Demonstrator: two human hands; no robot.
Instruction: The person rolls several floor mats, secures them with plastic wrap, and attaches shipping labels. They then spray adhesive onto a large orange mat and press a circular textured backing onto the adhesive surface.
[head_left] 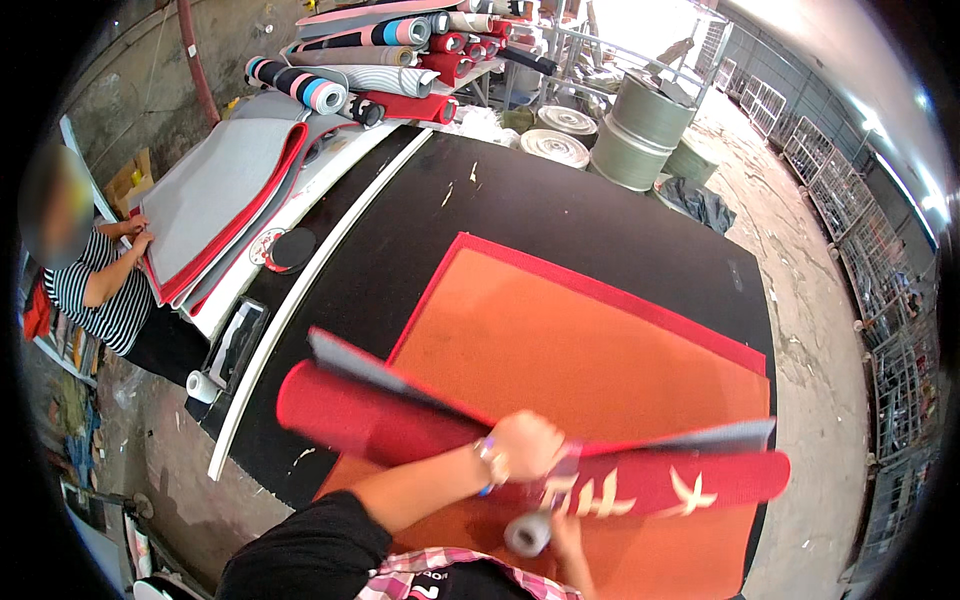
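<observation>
In the head view, a rolled red mat [370, 412] is laid across an orange mat [560, 340] on the black desk [520, 205]. The left hand [530, 445] is curled into a fist at the roll's middle; whether anything is gripped cannot be told. The right hand [568, 543] is seen blurred beside a tape roll [541, 526]; its grip cannot be told.
</observation>
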